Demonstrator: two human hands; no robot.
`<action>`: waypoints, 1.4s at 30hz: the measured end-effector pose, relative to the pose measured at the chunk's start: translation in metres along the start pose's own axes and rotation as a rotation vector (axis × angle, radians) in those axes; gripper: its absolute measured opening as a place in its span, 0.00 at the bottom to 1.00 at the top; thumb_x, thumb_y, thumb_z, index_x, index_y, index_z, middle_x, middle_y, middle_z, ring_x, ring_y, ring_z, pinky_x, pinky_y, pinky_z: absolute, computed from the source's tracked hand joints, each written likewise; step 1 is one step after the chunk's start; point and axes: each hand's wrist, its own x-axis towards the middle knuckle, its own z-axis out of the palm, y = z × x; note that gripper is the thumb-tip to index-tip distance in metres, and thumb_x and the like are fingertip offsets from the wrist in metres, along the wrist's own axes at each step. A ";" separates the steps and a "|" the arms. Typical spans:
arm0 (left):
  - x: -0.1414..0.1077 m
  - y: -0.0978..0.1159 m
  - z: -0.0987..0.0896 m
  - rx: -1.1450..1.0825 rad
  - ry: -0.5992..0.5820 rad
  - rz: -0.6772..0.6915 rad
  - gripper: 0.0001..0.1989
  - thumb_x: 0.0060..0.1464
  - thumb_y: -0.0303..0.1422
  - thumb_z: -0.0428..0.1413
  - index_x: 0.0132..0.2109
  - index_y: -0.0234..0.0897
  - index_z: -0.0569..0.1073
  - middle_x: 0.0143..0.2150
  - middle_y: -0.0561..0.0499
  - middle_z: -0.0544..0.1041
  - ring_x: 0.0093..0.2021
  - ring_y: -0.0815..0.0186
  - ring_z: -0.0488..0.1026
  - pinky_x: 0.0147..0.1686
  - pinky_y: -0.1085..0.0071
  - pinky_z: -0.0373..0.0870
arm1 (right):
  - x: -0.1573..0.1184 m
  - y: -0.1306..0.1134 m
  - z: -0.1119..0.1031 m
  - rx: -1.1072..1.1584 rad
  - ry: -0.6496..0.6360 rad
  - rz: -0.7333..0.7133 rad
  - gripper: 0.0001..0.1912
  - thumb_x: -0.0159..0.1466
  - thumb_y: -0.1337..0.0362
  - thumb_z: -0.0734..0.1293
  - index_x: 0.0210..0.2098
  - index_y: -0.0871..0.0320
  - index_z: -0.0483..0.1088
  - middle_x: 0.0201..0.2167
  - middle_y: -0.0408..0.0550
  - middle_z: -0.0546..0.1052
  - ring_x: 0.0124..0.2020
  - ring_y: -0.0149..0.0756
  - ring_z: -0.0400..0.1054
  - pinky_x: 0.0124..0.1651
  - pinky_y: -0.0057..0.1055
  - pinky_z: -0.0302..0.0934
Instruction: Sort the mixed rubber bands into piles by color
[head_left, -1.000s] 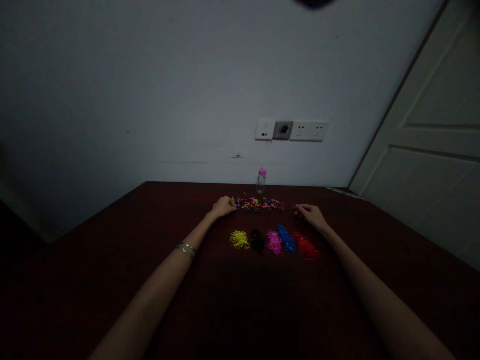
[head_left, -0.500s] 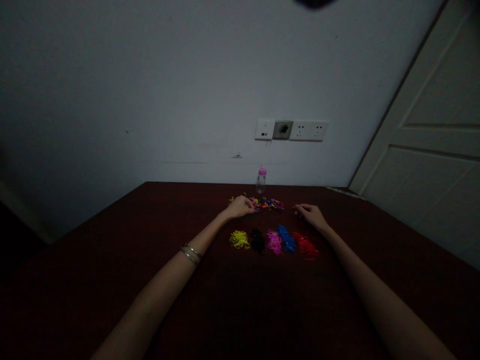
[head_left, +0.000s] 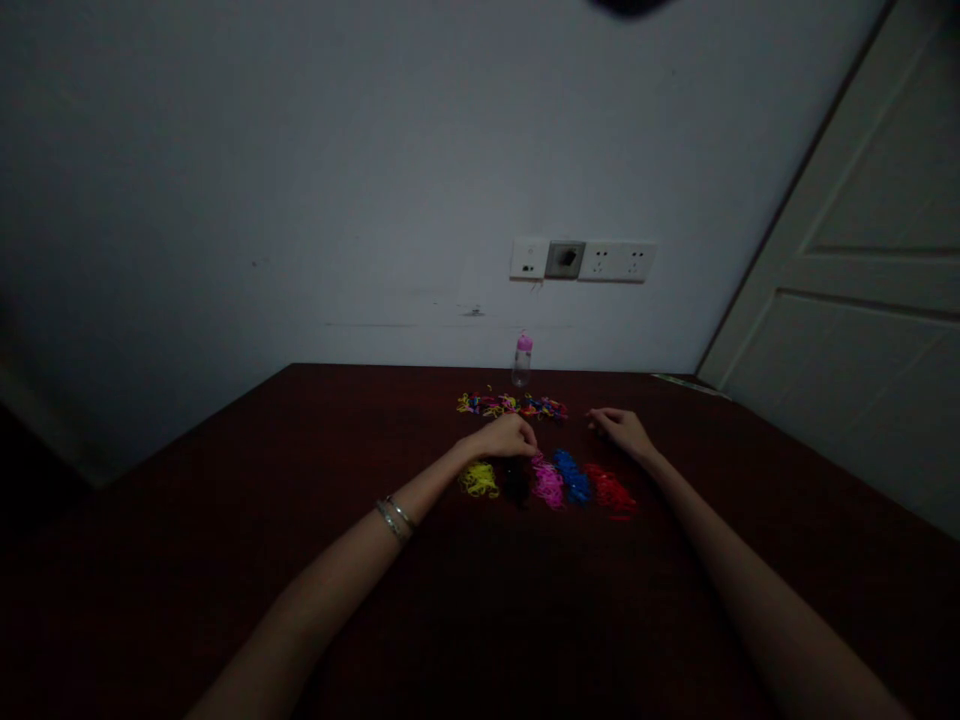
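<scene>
My left hand (head_left: 507, 437), with bracelets (head_left: 395, 517) on its wrist, is closed in a pinch at the top edge of the pink rubber band pile (head_left: 548, 484). Whatever lies between its fingertips is too small and dark to make out. Under this hand the black band pile (head_left: 516, 486) is partly hidden, and the yellow pile (head_left: 479, 480) lies beside its wrist. Resting on the table, my right hand (head_left: 621, 431) has loosely bent fingers slightly apart, with nothing visible in them. It is nearest the blue pile (head_left: 573, 477) and the red pile (head_left: 611, 488).
A heap of mixed-colour rubber bands (head_left: 547, 407) stretches across the back of the dark red table (head_left: 360, 400). Behind it stands a small clear bottle (head_left: 522, 366) with a pink cap. The wall carries sockets (head_left: 616, 262), and a white door (head_left: 862, 300) is at the right.
My left hand has left the mixed heap, moving toward me and slightly right to the pink pile, still pinched. The right hand stays where it was.
</scene>
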 end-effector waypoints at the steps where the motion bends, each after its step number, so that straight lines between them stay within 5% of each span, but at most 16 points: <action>1: 0.000 0.000 -0.001 -0.025 0.009 -0.001 0.08 0.43 0.31 0.57 0.29 0.31 0.78 0.21 0.53 0.72 0.22 0.73 0.63 0.23 0.78 0.56 | 0.000 0.000 0.000 0.005 -0.001 -0.002 0.23 0.53 0.48 0.62 0.32 0.62 0.74 0.23 0.49 0.76 0.20 0.29 0.63 0.21 0.25 0.55; 7: -0.001 -0.010 -0.016 -0.129 0.115 -0.075 0.16 0.49 0.40 0.53 0.29 0.30 0.77 0.15 0.55 0.64 0.17 0.74 0.57 0.19 0.76 0.51 | -0.004 -0.006 -0.001 -0.028 -0.004 -0.021 0.22 0.54 0.49 0.61 0.31 0.62 0.75 0.23 0.49 0.76 0.20 0.30 0.63 0.22 0.26 0.55; 16: -0.003 -0.082 -0.039 -0.271 0.470 -0.270 0.19 0.51 0.41 0.49 0.29 0.29 0.76 0.13 0.58 0.60 0.16 0.75 0.54 0.19 0.76 0.49 | -0.009 -0.029 0.006 -0.315 -0.078 -0.192 0.17 0.56 0.54 0.62 0.34 0.59 0.75 0.34 0.50 0.78 0.36 0.39 0.70 0.40 0.32 0.60; 22: -0.013 -0.102 -0.047 -0.322 0.617 -0.340 0.20 0.50 0.42 0.49 0.29 0.29 0.76 0.12 0.57 0.59 0.16 0.75 0.52 0.19 0.76 0.49 | -0.016 -0.043 0.022 -0.499 -0.093 -0.225 0.16 0.57 0.51 0.63 0.37 0.55 0.75 0.40 0.49 0.75 0.40 0.40 0.69 0.40 0.32 0.60; 31: -0.013 -0.108 -0.044 -0.351 0.635 -0.330 0.19 0.49 0.42 0.49 0.29 0.29 0.75 0.13 0.58 0.59 0.16 0.75 0.53 0.20 0.76 0.49 | -0.024 -0.053 0.033 -0.735 -0.092 -0.204 0.15 0.61 0.54 0.60 0.39 0.54 0.73 0.41 0.49 0.72 0.42 0.38 0.67 0.37 0.29 0.58; 42: -0.013 -0.111 -0.042 -0.304 0.619 -0.310 0.18 0.49 0.41 0.49 0.29 0.29 0.76 0.14 0.58 0.60 0.17 0.74 0.54 0.21 0.76 0.50 | -0.025 -0.049 0.035 -0.747 -0.070 -0.252 0.13 0.63 0.58 0.59 0.37 0.54 0.73 0.40 0.48 0.72 0.40 0.36 0.66 0.34 0.27 0.55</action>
